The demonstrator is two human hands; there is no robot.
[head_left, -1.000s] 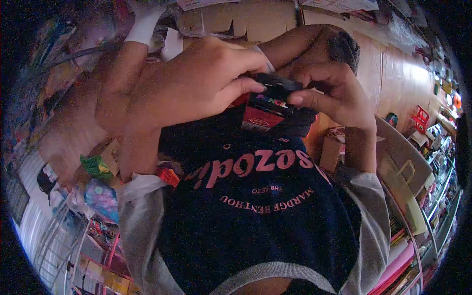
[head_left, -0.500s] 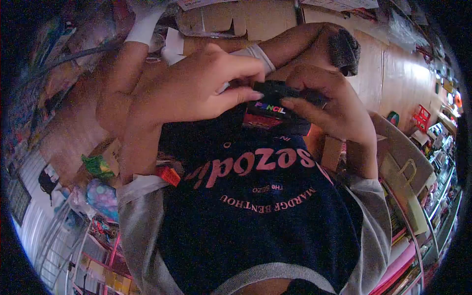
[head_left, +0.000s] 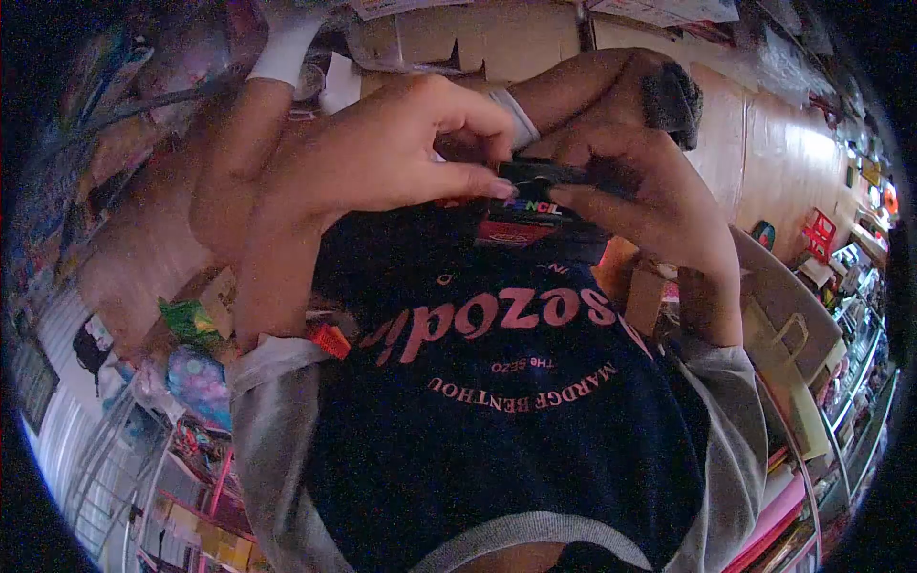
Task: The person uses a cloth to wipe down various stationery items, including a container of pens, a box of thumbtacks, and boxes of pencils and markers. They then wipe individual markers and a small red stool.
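A small black pencil box (head_left: 523, 231) with "PENCIL" in coloured letters and a red panel is held up in front of my chest. My left hand (head_left: 411, 143) pinches the upper left edge of the box between thumb and fingers. On the other side, my right hand (head_left: 659, 196) grips its upper right part, with the thumb on the front face near the lettering. The two thumb tips are close together at the top edge. Dark shadow hides the top of the box and some of my right fingers.
My crossed legs, with a white sock (head_left: 287, 48), lie beyond my hands on a wooden floor (head_left: 716, 162). Cardboard (head_left: 535, 33) stands ahead. Crowded shelves (head_left: 860, 315) and a red crate (head_left: 819, 232) are at the right; a green packet (head_left: 191, 323) lies left.
Both hands have shifted slightly, and the right thumb now sits higher, nearer the top edge of the pencil box. Both hands keep their hold.
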